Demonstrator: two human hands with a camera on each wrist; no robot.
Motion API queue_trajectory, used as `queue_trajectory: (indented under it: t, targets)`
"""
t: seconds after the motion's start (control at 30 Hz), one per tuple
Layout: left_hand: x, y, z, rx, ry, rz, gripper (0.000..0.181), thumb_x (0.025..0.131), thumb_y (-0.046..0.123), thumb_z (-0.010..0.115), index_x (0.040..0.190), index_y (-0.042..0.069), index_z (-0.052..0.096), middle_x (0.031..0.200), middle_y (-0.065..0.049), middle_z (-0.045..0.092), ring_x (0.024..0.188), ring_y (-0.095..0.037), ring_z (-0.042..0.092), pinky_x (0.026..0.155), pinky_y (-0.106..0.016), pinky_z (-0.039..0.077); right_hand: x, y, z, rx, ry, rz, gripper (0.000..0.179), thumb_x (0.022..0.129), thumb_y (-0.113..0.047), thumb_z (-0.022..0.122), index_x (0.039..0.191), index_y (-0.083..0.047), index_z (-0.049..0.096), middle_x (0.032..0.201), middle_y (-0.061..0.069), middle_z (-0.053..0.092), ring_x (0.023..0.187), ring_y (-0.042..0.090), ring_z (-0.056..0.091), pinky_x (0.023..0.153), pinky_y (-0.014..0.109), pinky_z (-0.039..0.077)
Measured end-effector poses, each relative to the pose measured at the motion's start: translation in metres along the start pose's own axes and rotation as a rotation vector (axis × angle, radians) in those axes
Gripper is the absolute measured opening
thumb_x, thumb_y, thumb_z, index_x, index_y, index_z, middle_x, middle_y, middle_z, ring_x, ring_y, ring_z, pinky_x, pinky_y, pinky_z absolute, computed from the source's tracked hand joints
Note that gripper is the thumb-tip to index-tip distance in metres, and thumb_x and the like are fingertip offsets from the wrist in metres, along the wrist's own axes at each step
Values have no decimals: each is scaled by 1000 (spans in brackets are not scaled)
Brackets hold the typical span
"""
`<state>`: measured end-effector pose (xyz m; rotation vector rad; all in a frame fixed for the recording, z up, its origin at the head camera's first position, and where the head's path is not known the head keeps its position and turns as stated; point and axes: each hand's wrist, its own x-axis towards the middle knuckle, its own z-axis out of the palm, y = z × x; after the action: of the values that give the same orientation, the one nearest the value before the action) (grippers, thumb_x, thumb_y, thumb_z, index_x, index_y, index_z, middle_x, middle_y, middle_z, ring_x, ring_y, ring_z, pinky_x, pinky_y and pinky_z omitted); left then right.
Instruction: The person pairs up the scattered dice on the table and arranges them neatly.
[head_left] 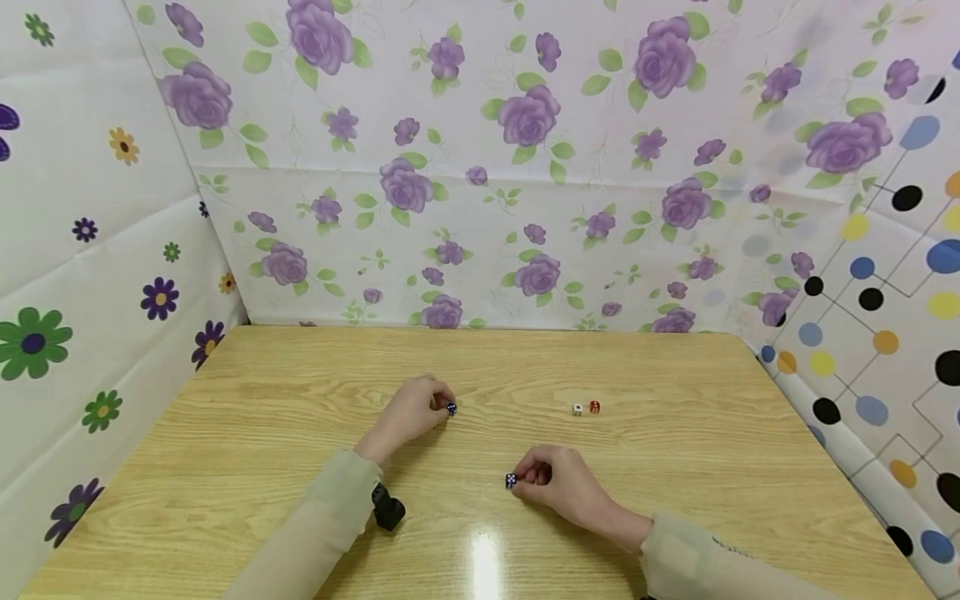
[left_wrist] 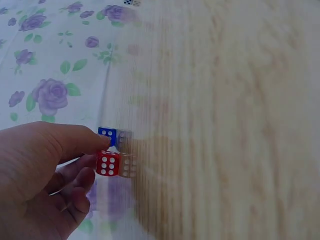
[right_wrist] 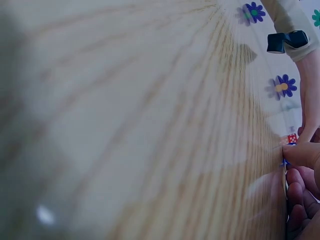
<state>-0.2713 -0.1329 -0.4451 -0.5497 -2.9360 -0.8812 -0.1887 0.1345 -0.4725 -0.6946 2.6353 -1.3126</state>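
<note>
1. Looks like fine placing or adjusting of dice, done at fingertip level with left hand (head_left: pixel 408 414) and right hand (head_left: pixel 566 486) together, low over the wood-grain table (head_left: pixel 480 358).

2. At the left: thumb and forefinger drawn together, pinching at the far blue die (head_left: pixel 452 409). In the left wrist view, also a red six-pip die (left_wrist: pixel 107 163), just beside the blue one and close against the same thumb. Cannot tell about a hold on one or on both.

3. At the right: thumb and forefinger pinching the near blue die (head_left: pixel 512 481), closer to the person, with the other fingers curled in.

4. Probably calls next for a short, level shift or a soft release, without nudging the red six-pip die. Best done with a light pinch, given small cubes likely to tip or skid.

5. Beyond the right hand: white die (head_left: pixel 577 409) and red die (head_left: pixel 595 407), side by side, slightly apart, out of reach of both pinches.

6. Ample room between left hand and white die, and around the right hand. Back edge at the rose-patterned cloth (head_left: pixel 480 175), well apart from both hands. Worth minding the black wrist camera (head_left: pixel 387 510), hanging low beside the left sleeve (head_left: pixel 330 492).
</note>
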Motion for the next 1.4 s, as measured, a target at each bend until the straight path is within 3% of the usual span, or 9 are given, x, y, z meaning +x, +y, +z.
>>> queue_trajectory:
  t: [0.2,0.4,0.73,1.0,1.4]
  targets:
    - [-1,2,1,64,8,22,8,86,8,75,94,11,75,86,-1,63,74,-11,55,69,-29,49,-1,-1,0,-1,-1,5,9,82,-17,80,87,-15,72,79,-4,67,68,1,55,61,18,47]
    - [-6,9,4,116,-5,87,7,84,12,78,91,11,77,87,0,66,80,-12,58,73,-29,51,-1,0,0,-5,2,5,9,82,-17,80,86,-16,72,79,-4,66,68,1,54,60,18,46]
    - [-25,25,12,137,-46,191,9,83,19,79,90,14,77,88,4,66,81,-10,54,71,-25,48,0,0,0,-3,7,-3,9,82,-18,80,85,-16,72,79,-4,67,67,1,55,60,18,47]
    - [-45,34,22,-18,-96,234,10,83,15,79,92,12,75,86,2,65,74,-8,57,66,-17,47,0,0,0,-7,2,-1,9,82,-17,80,86,-16,72,79,-4,67,68,1,55,60,18,47]
    - [-60,43,43,-269,-80,209,11,79,7,81,88,8,75,83,-3,66,70,-5,56,64,-15,47,1,0,1,-4,-2,-1,8,83,-16,79,86,-15,71,79,-4,67,67,1,55,60,18,47]
